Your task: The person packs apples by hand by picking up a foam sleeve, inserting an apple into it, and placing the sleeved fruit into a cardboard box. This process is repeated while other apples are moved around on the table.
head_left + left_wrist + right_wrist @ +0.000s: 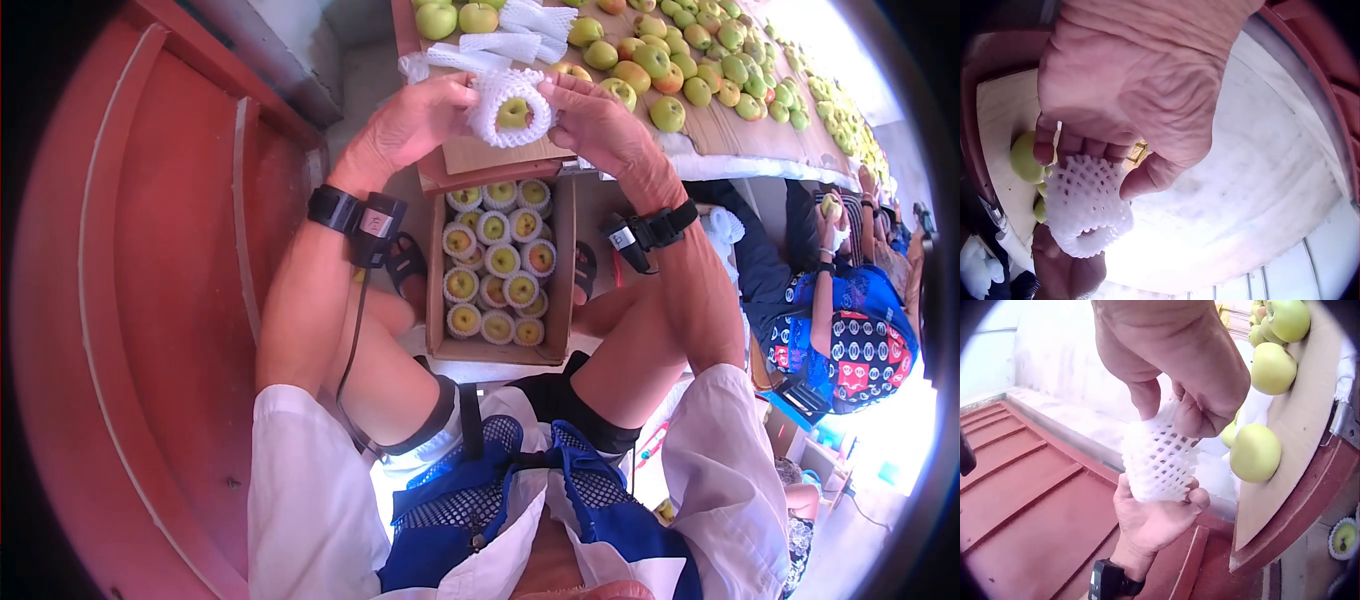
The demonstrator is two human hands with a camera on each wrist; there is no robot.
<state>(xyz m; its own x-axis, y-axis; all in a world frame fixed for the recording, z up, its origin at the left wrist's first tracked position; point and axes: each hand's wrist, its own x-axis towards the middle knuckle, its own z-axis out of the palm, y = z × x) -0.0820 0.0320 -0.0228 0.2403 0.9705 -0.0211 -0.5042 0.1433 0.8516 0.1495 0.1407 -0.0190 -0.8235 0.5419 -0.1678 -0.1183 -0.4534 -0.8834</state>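
Observation:
Both hands hold one fruit [514, 112] wrapped in a white foam net sleeve [510, 108] above the table edge. My left hand [420, 120] grips the sleeve [1085, 206] from the left, thumb and fingers curled round it. My right hand [590, 120] pinches the sleeve [1159, 459] from the right. Below them a cardboard box [560, 300] on the floor between my knees holds several fruits in net sleeves [500, 262].
Several loose green and reddish fruits [690, 60] lie on the cardboard-covered table [740, 130]. Spare foam sleeves [520, 30] lie at its near end. A red wooden wall [150, 300] stands to my left. Another seated person [840, 300] holds a fruit at the right.

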